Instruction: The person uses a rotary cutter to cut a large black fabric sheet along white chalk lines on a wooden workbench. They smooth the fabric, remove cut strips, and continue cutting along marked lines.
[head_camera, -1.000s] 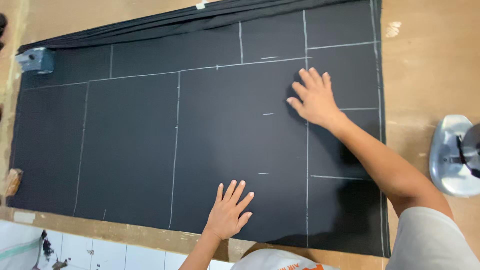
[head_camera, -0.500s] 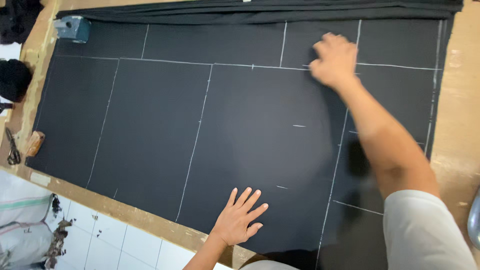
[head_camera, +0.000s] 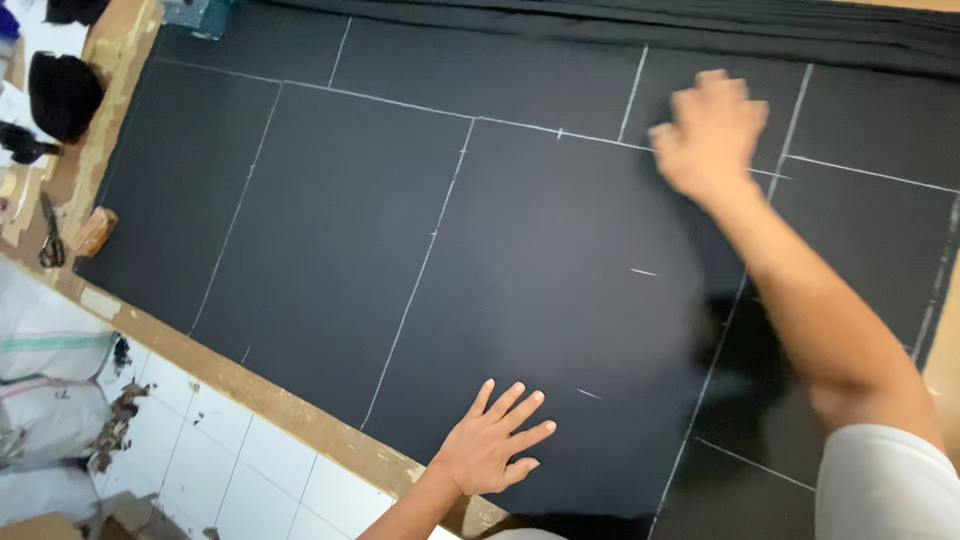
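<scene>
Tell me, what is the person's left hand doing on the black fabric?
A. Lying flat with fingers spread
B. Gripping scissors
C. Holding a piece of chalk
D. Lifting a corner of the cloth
A: the left hand lies palm down with fingers spread on the black fabric, holding nothing.

Black fabric (head_camera: 500, 250) with white chalk lines spread on wooden counter (head_camera: 300, 415), left hand (head_camera: 492, 445) flat near edge, right hand (head_camera: 708, 135) blurred, farther up on the fabric, scissors (head_camera: 49, 235) at left
</scene>
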